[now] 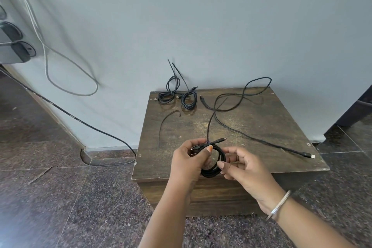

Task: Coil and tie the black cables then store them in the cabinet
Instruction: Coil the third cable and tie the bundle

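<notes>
The coiled cable (211, 164) hangs between both hands, just over the front edge of the wooden cabinet (261, 127). The left hand (189, 159) pinches the top of the coil, where a thin tie (208, 127) sticks straight up from its fingers. The right hand (239, 164) curls round the coil's right side. The tie's knot is too small to make out.

Pale blue-grey wall (201, 16) behind; dark speckled stone floor (70, 197) below; grey cord (66, 62) hanging loose down the wall at left.
</notes>
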{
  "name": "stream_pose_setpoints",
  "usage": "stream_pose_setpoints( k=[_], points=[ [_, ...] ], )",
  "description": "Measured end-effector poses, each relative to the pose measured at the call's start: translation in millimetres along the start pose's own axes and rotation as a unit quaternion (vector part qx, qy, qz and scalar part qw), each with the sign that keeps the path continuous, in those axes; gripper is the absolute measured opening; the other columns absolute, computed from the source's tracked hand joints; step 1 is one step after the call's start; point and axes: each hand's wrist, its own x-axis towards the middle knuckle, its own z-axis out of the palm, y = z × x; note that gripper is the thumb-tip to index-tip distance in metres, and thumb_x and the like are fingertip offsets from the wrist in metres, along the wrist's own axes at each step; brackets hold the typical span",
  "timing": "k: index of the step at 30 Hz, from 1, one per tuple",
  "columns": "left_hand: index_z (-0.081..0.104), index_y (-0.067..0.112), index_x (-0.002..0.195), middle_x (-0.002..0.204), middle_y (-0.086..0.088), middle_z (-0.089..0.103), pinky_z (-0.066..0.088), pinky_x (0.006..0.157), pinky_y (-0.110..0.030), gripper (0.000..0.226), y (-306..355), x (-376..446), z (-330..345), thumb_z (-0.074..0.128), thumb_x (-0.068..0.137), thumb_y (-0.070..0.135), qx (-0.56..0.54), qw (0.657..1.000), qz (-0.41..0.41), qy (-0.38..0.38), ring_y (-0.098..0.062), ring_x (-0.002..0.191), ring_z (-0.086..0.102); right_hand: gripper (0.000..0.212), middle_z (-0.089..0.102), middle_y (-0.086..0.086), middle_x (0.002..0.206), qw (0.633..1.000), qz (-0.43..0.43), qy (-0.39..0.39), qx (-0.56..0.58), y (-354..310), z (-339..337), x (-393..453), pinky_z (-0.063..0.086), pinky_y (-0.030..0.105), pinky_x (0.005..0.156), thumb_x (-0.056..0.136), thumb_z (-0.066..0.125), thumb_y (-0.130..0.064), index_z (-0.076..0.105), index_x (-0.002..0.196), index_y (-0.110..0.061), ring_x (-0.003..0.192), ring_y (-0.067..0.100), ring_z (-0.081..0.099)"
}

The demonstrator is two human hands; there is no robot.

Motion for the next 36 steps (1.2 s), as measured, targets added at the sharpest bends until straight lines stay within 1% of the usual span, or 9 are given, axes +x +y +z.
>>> stream_pose_setpoints(
  k=[5, 8, 10, 12, 14, 16, 22, 29, 36],
  points=[
    [0.068, 0.024, 0.098, 0.092, -0.001, 0.071, 0.055, 0.080, -0.032, 0.017, 1.6, 2.1, -4.0, 0.072, 0.082, 0.020, 0.104, 0.994, 0.038, 0.004, -0.015, 0.083, 0.066, 0.020, 0.068, 0.014, 0.087, 0.996, 0.037, 0.041, 0.065, 4.0, 4.4, 5.5, 0.054, 0.018, 0.060, 0.080, 0.069, 0.000, 0.069, 0.096, -0.011, 0.075, 0.012, 0.067],
    [0.066, 0.026, 0.098, 0.090, 0.007, 0.069, 0.052, 0.073, -0.018, 0.015, 6.6, 3.3, -6.8, 0.068, 0.085, 0.033, 0.186, 0.979, 0.081, 0.031, -0.011, 0.085, 0.064, 0.018, 0.071, 0.011, 0.085, 0.993, 0.056, 0.057, 0.089, 4.3, 3.5, 8.0, 0.054, 0.019, 0.060, 0.080, 0.069, 0.000, 0.070, 0.095, -0.011, 0.074, 0.012, 0.068],
    [0.064, 0.025, 0.104, 0.101, 0.009, 0.065, 0.046, 0.074, -0.017, 0.022, 7.3, 3.0, -10.3, 0.061, 0.088, 0.040, 0.287, 0.946, 0.129, 0.074, -0.008, 0.092, 0.059, 0.017, 0.072, 0.008, 0.083, 0.990, 0.065, 0.068, 0.107, 3.9, 2.2, 8.0, 0.055, 0.019, 0.061, 0.079, 0.069, 0.000, 0.070, 0.094, -0.010, 0.073, 0.013, 0.067],
    [0.059, 0.023, 0.116, 0.124, 0.003, 0.055, 0.041, 0.086, -0.025, 0.033, 5.9, 2.7, -16.0, 0.052, 0.092, 0.045, 0.395, 0.896, 0.165, 0.118, -0.014, 0.113, 0.050, 0.017, 0.073, 0.007, 0.082, 0.987, 0.070, 0.075, 0.125, 2.7, 1.5, 8.5, 0.055, 0.019, 0.060, 0.079, 0.070, 0.000, 0.070, 0.093, -0.009, 0.070, 0.012, 0.068],
    [0.047, 0.021, 0.133, 0.149, -0.002, 0.036, 0.029, 0.109, -0.035, 0.048, 3.1, 4.0, -22.3, 0.043, 0.094, 0.048, 0.480, 0.855, 0.151, 0.125, -0.020, 0.138, 0.029, 0.017, 0.072, 0.005, 0.079, 0.983, 0.075, 0.088, 0.141, 0.5, 1.3, 10.7, 0.056, 0.018, 0.058, 0.079, 0.069, 0.002, 0.069, 0.093, -0.008, 0.067, 0.011, 0.066],
    [0.026, 0.019, 0.147, 0.160, -0.004, 0.011, 0.007, 0.118, -0.042, 0.063, -0.4, 6.4, -28.6, 0.033, 0.095, 0.053, 0.549, 0.824, 0.103, 0.098, -0.021, 0.147, 0.004, 0.018, 0.069, 0.006, 0.078, 0.978, 0.077, 0.107, 0.165, -2.3, 1.9, 14.5, 0.056, 0.017, 0.055, 0.079, 0.067, 0.005, 0.067, 0.094, -0.005, 0.065, 0.011, 0.064],
    [-0.009, 0.012, 0.150, 0.158, -0.008, -0.018, -0.007, 0.117, -0.050, 0.080, -7.7, 8.7, -39.3, 0.015, 0.093, 0.062, 0.627, 0.778, -0.009, 0.049, -0.025, 0.145, -0.017, 0.015, 0.066, 0.002, 0.069, 0.965, 0.081, 0.140, 0.208, -13.4, 7.9, 32.7, 0.055, 0.016, 0.053, 0.079, 0.066, 0.007, 0.066, 0.086, -0.006, 0.056, 0.006, 0.060],
    [-0.018, 0.006, 0.147, 0.157, -0.007, -0.021, -0.009, 0.116, -0.049, 0.090, -8.4, 2.0, -24.5, 0.013, 0.089, 0.069, 0.655, 0.755, -0.020, 0.023, -0.024, 0.145, -0.019, 0.013, 0.066, 0.008, 0.087, 0.978, 0.074, 0.090, 0.171, -40.9, 36.5, 73.6, 0.056, 0.017, 0.059, 0.083, 0.066, -0.001, 0.065, 0.095, -0.005, 0.075, 0.013, 0.063],
    [-0.025, 0.008, 0.143, 0.153, -0.008, -0.029, -0.012, 0.115, -0.050, 0.090, -13.3, -10.5, 5.5, 0.014, 0.089, 0.069, 0.668, 0.743, -0.019, -0.029, -0.024, 0.142, -0.026, 0.006, 0.067, 0.009, 0.085, 0.986, 0.050, 0.042, 0.152, -74.5, 84.9, 122.6, 0.054, 0.016, 0.057, 0.083, 0.066, -0.001, 0.065, 0.083, -0.006, 0.071, 0.011, 0.064]
  ],
)
